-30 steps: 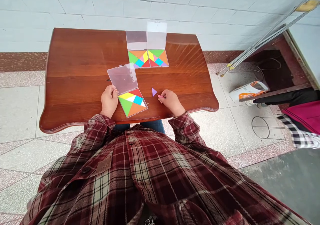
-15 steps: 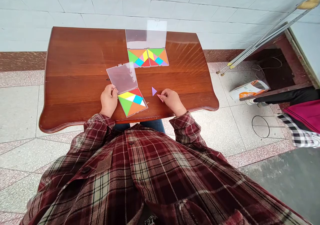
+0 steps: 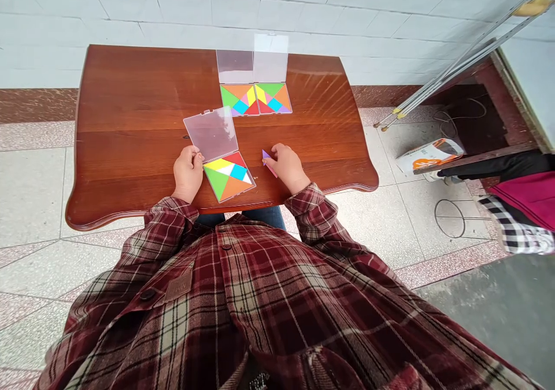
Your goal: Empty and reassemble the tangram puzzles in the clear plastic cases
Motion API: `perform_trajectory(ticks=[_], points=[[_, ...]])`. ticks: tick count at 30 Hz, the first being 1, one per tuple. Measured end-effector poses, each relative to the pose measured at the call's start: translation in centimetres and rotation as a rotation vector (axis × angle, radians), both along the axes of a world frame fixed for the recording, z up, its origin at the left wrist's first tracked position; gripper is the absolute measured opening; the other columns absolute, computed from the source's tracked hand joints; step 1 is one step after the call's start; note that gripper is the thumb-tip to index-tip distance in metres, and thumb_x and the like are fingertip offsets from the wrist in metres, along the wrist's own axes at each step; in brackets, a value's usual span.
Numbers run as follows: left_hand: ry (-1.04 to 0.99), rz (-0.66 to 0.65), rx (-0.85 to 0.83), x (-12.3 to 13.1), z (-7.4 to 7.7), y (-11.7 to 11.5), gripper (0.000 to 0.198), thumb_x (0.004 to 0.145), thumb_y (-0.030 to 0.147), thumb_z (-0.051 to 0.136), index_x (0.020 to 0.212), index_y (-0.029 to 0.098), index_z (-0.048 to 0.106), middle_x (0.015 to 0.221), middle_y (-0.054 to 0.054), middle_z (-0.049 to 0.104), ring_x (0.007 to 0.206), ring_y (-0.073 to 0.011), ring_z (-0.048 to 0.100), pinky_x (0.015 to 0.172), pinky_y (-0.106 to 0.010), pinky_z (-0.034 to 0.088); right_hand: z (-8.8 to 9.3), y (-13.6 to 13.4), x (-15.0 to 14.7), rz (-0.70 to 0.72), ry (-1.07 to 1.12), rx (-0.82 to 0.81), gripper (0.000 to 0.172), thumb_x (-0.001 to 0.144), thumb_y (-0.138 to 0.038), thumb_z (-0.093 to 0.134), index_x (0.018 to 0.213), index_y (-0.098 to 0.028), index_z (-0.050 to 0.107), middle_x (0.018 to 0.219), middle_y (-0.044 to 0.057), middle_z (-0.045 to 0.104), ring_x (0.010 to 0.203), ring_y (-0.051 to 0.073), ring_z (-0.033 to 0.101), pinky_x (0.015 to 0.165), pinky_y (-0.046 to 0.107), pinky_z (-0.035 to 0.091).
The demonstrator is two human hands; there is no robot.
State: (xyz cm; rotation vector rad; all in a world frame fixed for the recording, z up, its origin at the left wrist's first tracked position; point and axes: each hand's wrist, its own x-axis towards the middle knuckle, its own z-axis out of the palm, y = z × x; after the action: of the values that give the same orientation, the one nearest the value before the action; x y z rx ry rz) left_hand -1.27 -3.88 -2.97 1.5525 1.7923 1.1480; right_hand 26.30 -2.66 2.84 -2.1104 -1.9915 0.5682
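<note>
Close to the table's front edge lies an open tangram case (image 3: 229, 190), its clear lid (image 3: 211, 132) folded back. Green, orange, yellow, red and blue pieces fill much of it, and white gaps show beside the blue square (image 3: 239, 172). My left hand (image 3: 188, 176) is closed, thumb and fingers pinching the case's left side near the hinge. To the right of the case, my right hand (image 3: 289, 167) has its thumb and fingers closed at a purple triangle (image 3: 264, 154), partly covered by them. A pink triangle (image 3: 272, 172) shows just under the thumb, partly hidden.
Two more open tangram cases (image 3: 238, 100) (image 3: 274, 99) stand side by side farther back, with lids up near the tiled wall (image 3: 186, 8). The brown wooden table (image 3: 143, 112) has curved edges. Crutches (image 3: 451, 60) lean at the right, near another person's sleeve (image 3: 520, 228).
My right hand has moved left and slightly up, from the pink triangle to the purple one. The pink triangle has shifted left a little. My left hand stays on the case.
</note>
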Motion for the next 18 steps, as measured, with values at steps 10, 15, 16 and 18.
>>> perform_trajectory(ticks=[10,15,16,18], points=[[-0.006,0.004,-0.009,0.2,0.3,-0.1,0.014,0.089,0.024,0.048,0.101,0.02,0.054,0.09,-0.003,0.068,0.079,-0.0151,0.064,0.08,-0.03,0.05,0.4,2.3,-0.9,-0.003,0.052,-0.177,0.018,0.077,-0.018,0.07,0.093,-0.017,0.061,0.094,0.007,0.068,0.082,0.019,0.061,0.076,0.029,0.044],[-0.017,-0.004,-0.011,0.3,0.5,-0.1,0.012,0.089,0.023,0.048,0.099,0.021,0.054,0.088,-0.002,0.068,0.078,-0.0145,0.064,0.079,-0.029,0.05,0.6,1.7,-1.9,0.078,0.302,-0.085,0.005,0.084,-0.022,0.057,0.086,-0.019,0.06,0.077,0.002,0.065,0.072,0.016,0.056,0.071,0.029,0.044],[-0.021,-0.004,-0.009,0.3,0.5,-0.1,0.012,0.088,0.023,0.048,0.099,0.021,0.054,0.087,-0.002,0.067,0.077,-0.0142,0.063,0.078,-0.029,0.05,0.8,1.5,-2.4,0.127,0.347,-0.066,0.008,0.085,-0.024,0.055,0.086,-0.019,0.061,0.076,0.001,0.065,0.072,0.016,0.056,0.071,0.028,0.044],[-0.027,0.001,-0.005,0.4,0.5,-0.1,0.011,0.088,0.023,0.049,0.098,0.021,0.054,0.086,-0.002,0.067,0.075,-0.0138,0.063,0.077,-0.029,0.05,1.2,1.3,-3.5,0.247,0.395,-0.041,0.012,0.085,-0.023,0.052,0.088,-0.018,0.063,0.078,0.001,0.065,0.074,0.016,0.056,0.072,0.028,0.044]])
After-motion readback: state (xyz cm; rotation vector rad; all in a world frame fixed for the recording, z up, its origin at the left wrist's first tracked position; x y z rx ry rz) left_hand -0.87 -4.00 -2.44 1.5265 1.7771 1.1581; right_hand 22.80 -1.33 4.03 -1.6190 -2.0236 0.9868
